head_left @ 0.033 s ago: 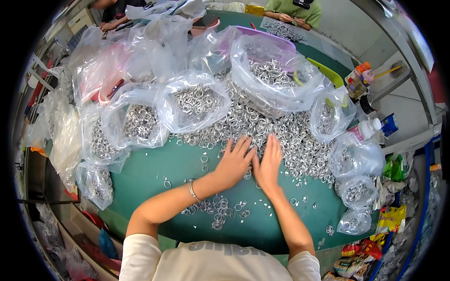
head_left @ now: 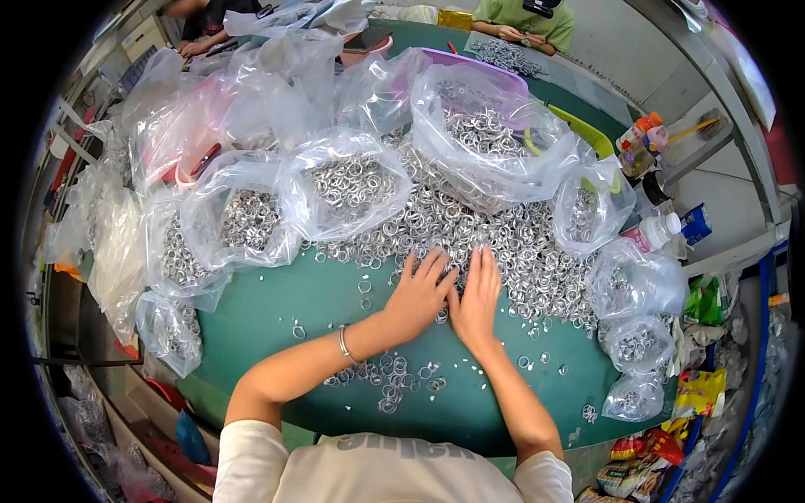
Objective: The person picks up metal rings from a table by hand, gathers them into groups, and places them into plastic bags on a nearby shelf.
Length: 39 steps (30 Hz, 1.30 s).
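A wide heap of small silvery metal rings (head_left: 537, 268) spreads over the green table. My left hand (head_left: 418, 295) lies at its near edge, fingers stretched out and slightly spread over the rings. Close beside it rests my right hand (head_left: 475, 306), fingers long and straight, the fingertips on the heap. The two thumbs come near each other, with a few rings between the palms. Neither hand grips a ring that I can see; what is under the fingers is hidden. Nearer to me, a small loose group of rings (head_left: 394, 379) lies below my left wrist.
Clear plastic bags of rings, such as one bag (head_left: 348, 186) behind the heap, line the back and both sides. A purple basin (head_left: 478, 67) and a green basin (head_left: 587, 130) stand behind. Bottles (head_left: 654, 230) sit at right. A co-worker in green (head_left: 503, 17) handles rings across the table.
My right hand has shifted very slightly toward me and to the left. My left hand and the heap look almost the same.
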Each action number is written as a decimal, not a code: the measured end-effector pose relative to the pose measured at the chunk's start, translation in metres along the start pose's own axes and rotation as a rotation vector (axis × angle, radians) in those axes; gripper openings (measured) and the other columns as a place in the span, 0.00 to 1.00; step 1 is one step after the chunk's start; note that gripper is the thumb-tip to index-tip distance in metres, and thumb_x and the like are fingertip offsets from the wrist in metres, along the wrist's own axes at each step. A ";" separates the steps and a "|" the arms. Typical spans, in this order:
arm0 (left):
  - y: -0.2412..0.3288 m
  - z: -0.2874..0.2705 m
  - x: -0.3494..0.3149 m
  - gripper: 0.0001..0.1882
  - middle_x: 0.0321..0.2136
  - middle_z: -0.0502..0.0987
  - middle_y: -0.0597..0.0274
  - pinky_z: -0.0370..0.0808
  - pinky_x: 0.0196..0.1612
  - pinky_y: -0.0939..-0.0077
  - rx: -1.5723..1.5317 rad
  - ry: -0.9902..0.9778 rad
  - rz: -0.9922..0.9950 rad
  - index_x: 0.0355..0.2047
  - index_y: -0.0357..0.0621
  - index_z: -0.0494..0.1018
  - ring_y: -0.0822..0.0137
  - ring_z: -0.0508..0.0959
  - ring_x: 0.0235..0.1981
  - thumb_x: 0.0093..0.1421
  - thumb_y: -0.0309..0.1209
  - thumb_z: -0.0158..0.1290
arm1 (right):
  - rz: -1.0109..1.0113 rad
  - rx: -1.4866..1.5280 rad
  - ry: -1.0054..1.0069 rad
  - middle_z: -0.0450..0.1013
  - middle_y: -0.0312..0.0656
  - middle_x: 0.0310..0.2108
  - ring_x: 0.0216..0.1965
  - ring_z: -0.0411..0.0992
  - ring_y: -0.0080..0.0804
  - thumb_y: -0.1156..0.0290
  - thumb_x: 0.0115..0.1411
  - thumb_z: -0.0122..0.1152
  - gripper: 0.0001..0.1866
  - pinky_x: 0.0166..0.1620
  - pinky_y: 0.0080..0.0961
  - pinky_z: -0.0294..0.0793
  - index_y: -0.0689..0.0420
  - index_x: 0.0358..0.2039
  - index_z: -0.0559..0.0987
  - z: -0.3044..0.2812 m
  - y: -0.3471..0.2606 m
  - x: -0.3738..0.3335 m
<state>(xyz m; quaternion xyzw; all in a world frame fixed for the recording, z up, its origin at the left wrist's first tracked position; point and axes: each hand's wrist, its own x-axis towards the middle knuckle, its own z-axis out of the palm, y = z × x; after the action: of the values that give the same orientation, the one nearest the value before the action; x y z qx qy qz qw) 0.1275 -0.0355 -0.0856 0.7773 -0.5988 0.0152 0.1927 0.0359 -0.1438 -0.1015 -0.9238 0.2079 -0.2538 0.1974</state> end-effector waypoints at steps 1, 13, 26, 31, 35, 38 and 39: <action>0.000 0.002 -0.003 0.31 0.55 0.60 0.49 0.56 0.59 0.51 -0.015 -0.028 0.014 0.54 0.39 0.62 0.50 0.57 0.60 0.50 0.30 0.57 | -0.015 -0.050 -0.062 0.49 0.62 0.60 0.60 0.50 0.58 0.71 0.53 0.58 0.32 0.60 0.52 0.47 0.64 0.58 0.59 -0.005 -0.004 -0.004; -0.010 -0.022 0.004 0.27 0.56 0.59 0.48 0.59 0.58 0.55 -0.254 0.085 0.019 0.54 0.39 0.62 0.47 0.57 0.60 0.53 0.28 0.55 | 0.023 0.176 0.012 0.60 0.53 0.56 0.58 0.56 0.53 0.73 0.55 0.57 0.24 0.59 0.42 0.55 0.65 0.52 0.67 -0.042 0.006 0.010; -0.021 -0.022 -0.039 0.24 0.57 0.58 0.48 0.56 0.60 0.49 -0.121 -0.157 0.041 0.51 0.40 0.64 0.49 0.58 0.60 0.54 0.29 0.54 | -0.159 0.135 -0.387 0.59 0.52 0.57 0.60 0.55 0.51 0.67 0.55 0.58 0.22 0.57 0.41 0.57 0.63 0.48 0.71 -0.053 -0.013 -0.038; -0.011 -0.033 0.000 0.22 0.56 0.60 0.48 0.58 0.59 0.54 -0.261 0.097 0.081 0.50 0.39 0.65 0.48 0.60 0.59 0.54 0.28 0.53 | -0.033 0.170 -0.149 0.58 0.50 0.58 0.60 0.55 0.50 0.72 0.54 0.59 0.22 0.57 0.41 0.60 0.63 0.50 0.69 -0.049 0.002 0.002; -0.016 -0.008 0.015 0.25 0.57 0.59 0.48 0.59 0.59 0.55 -0.042 0.111 0.058 0.52 0.39 0.65 0.49 0.56 0.61 0.53 0.32 0.55 | -0.114 0.020 -0.156 0.51 0.54 0.61 0.61 0.52 0.53 0.73 0.54 0.58 0.28 0.57 0.43 0.59 0.62 0.55 0.64 -0.023 0.001 0.011; -0.016 -0.012 -0.009 0.26 0.56 0.59 0.49 0.58 0.59 0.56 -0.005 -0.073 0.062 0.51 0.39 0.66 0.49 0.56 0.61 0.52 0.33 0.56 | -0.127 -0.002 -0.297 0.50 0.55 0.61 0.61 0.51 0.55 0.72 0.55 0.58 0.27 0.59 0.43 0.55 0.61 0.55 0.64 -0.034 -0.001 -0.014; -0.016 -0.016 -0.018 0.25 0.55 0.61 0.49 0.59 0.59 0.56 -0.025 -0.085 0.088 0.50 0.38 0.67 0.50 0.56 0.61 0.51 0.32 0.56 | -0.117 -0.002 -0.359 0.50 0.54 0.61 0.61 0.51 0.54 0.72 0.55 0.57 0.27 0.60 0.43 0.54 0.61 0.55 0.64 -0.043 -0.006 -0.023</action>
<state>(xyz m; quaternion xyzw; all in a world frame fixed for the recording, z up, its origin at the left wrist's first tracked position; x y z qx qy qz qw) 0.1407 -0.0104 -0.0794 0.7476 -0.6402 -0.0169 0.1758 -0.0041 -0.1393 -0.0735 -0.9650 0.1154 -0.0957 0.2154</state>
